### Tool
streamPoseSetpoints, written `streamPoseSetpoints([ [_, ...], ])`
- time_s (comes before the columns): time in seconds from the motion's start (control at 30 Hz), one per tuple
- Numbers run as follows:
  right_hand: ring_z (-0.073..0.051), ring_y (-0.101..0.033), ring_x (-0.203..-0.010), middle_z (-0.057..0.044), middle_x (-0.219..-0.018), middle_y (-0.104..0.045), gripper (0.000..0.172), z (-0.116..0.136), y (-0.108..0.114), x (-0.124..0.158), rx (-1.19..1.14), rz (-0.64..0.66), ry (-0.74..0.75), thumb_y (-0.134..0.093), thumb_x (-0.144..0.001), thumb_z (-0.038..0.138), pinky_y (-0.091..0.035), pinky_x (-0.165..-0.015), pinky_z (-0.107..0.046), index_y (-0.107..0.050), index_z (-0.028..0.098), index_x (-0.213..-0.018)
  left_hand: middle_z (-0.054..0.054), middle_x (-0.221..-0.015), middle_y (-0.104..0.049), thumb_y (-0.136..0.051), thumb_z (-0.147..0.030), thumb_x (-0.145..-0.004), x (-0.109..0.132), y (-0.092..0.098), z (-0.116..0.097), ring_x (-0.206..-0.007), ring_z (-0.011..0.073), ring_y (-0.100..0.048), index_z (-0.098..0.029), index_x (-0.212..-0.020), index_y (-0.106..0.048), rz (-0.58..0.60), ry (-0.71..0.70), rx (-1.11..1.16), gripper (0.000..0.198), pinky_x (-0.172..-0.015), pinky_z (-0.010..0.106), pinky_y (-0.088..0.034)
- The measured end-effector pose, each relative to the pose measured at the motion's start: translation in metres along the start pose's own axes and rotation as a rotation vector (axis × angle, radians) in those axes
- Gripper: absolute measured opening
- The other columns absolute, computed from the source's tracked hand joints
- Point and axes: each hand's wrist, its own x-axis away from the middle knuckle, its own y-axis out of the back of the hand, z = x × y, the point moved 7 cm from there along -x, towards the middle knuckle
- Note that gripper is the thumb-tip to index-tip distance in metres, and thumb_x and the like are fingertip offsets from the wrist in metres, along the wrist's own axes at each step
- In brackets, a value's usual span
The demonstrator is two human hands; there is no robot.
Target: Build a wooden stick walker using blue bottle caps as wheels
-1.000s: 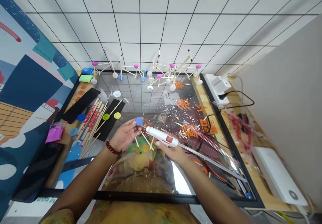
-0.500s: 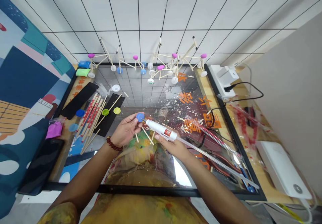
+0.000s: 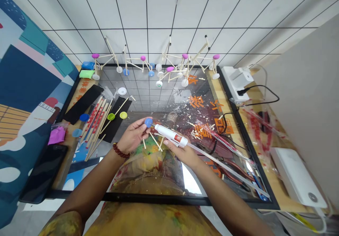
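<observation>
**Bright light, mirrored glass**

The scene is brightly and evenly lit. Tiles [image 3: 159, 10] are reflected in the glass tabletop [image 3: 148, 103], whose near part is whitened by glare [image 3: 192, 181]. Soft shadows are cast on the tiles at right; outer shapes are stretched.

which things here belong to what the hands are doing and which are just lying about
In the job:
- blue cap, held by the left hand
- white glue gun, held by the right hand
- probably the bundled wooden sticks and yellow cap

Apparently just lying about:
- black phone
- pliers
</observation>
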Motion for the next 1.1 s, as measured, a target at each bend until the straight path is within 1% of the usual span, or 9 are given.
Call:
streamPoseSetpoints([
  [0.1,-0.023,-0.069,-0.098,-0.005,-0.112,-0.074,0.039,-0.001,-0.0008,-0.0001,-0.009,0.011,-0.024,-0.064,-0.09,0.044,-0.055,-0.093,-0.037,-0.067,0.024,-0.123,0.004,-0.079,-0.059,-0.081,-0.023,-0.075,-0.0006,0.0004,0.0006,-0.069,0.009,-0.05,-0.014,-0.112,-0.074,0.002,0.002,0.002,0.039,-0.053,0.017,-0.038],
  [0.27,-0.024,-0.067,-0.106,-0.005,-0.113,-0.074,0.036,-0.0017,-0.0012,-0.0002,-0.001,0.017,-0.031,-0.064,-0.09,0.043,-0.053,-0.099,-0.04,-0.069,0.024,-0.12,0.004,-0.079,-0.059,-0.082,-0.023,-0.074,-0.0009,0.0011,0.0019,-0.068,0.0085,-0.05,-0.014,-0.112,-0.073,-0.006,0.005,0.012,0.04,-0.053,0.017,-0.038],
  [0.33,-0.024,-0.068,-0.104,-0.005,-0.112,-0.074,0.034,-0.002,-0.0013,-0.0002,0.011,0.019,-0.034,-0.064,-0.09,0.043,-0.053,-0.097,-0.039,-0.07,0.023,-0.117,0.004,-0.078,-0.059,-0.082,-0.023,-0.074,-0.001,0.0008,0.0023,-0.069,0.0087,-0.05,-0.013,-0.112,-0.073,-0.006,0.005,0.013,0.04,-0.053,0.017,-0.038],
  [0.43,-0.023,-0.069,-0.098,-0.005,-0.105,-0.075,0.029,-0.0016,-0.0013,-0.0003,0.024,0.026,-0.036,-0.064,-0.09,0.042,-0.054,-0.095,-0.038,-0.073,0.022,-0.109,0.004,-0.077,-0.058,-0.081,-0.023,-0.075,-0.0012,0.0001,0.0029,-0.068,0.0087,-0.05,-0.013,-0.112,-0.073,-0.001,0.008,0.008,0.04,-0.053,0.018,-0.038],
  [0.57,-0.023,-0.069,-0.103,-0.004,-0.111,-0.074,0.03,0.0011,-0.0014,-0.0009,0.01,0.041,-0.018,-0.064,-0.09,0.041,-0.052,-0.099,-0.038,-0.071,0.025,-0.115,0.004,-0.081,-0.059,-0.081,-0.023,-0.075,-0.0017,0.0013,0.0035,-0.069,0.0085,-0.05,-0.013,-0.113,-0.073,-0.012,0.008,0.006,0.04,-0.054,0.018,-0.038],
  [0.73,-0.023,-0.069,-0.101,-0.005,-0.112,-0.074,0.032,0.0012,-0.0016,-0.0023,0.0,0.044,-0.038,-0.065,-0.09,0.04,-0.052,-0.097,-0.037,-0.07,0.024,-0.118,0.004,-0.081,-0.058,-0.079,-0.023,-0.077,-0.0019,0.0017,0.0035,-0.069,0.009,-0.05,-0.014,-0.114,-0.072,-0.003,0.002,-0.003,0.039,-0.054,0.019,-0.037],
  [0.8,-0.023,-0.069,-0.099,-0.005,-0.109,-0.075,0.033,0.0015,-0.0017,-0.0027,0.012,0.043,-0.032,-0.065,-0.09,0.04,-0.053,-0.095,-0.036,-0.07,0.024,-0.118,0.004,-0.081,-0.058,-0.08,-0.024,-0.077,-0.0016,0.0021,0.0035,-0.069,0.009,-0.05,-0.014,-0.114,-0.073,-0.007,0.004,-0.001,0.039,-0.054,0.019,-0.038],
  [0.97,-0.019,-0.066,-0.082,-0.004,-0.096,-0.074,0.034,0.0001,-0.001,-0.0018,0.05,0.043,-0.02,-0.063,-0.09,0.042,-0.055,-0.078,-0.031,-0.07,0.02,-0.115,0.004,-0.078,-0.058,-0.081,-0.024,-0.076,-0.0011,0.0025,0.0041,-0.069,0.009,-0.049,-0.013,-0.114,-0.073,-0.018,0.013,-0.001,0.04,-0.055,0.019,-0.038],
  [1.1,-0.018,-0.063,-0.077,-0.004,-0.086,-0.072,0.03,0.0004,-0.0006,-0.0014,0.074,0.039,-0.009,-0.063,-0.09,0.042,-0.054,-0.074,-0.03,-0.071,0.019,-0.106,0.004,-0.078,-0.058,-0.081,-0.025,-0.075,-0.0014,0.0026,0.004,-0.068,0.0088,-0.05,-0.013,-0.113,-0.073,-0.015,0.01,-0.001,0.04,-0.055,0.019,-0.038],
])
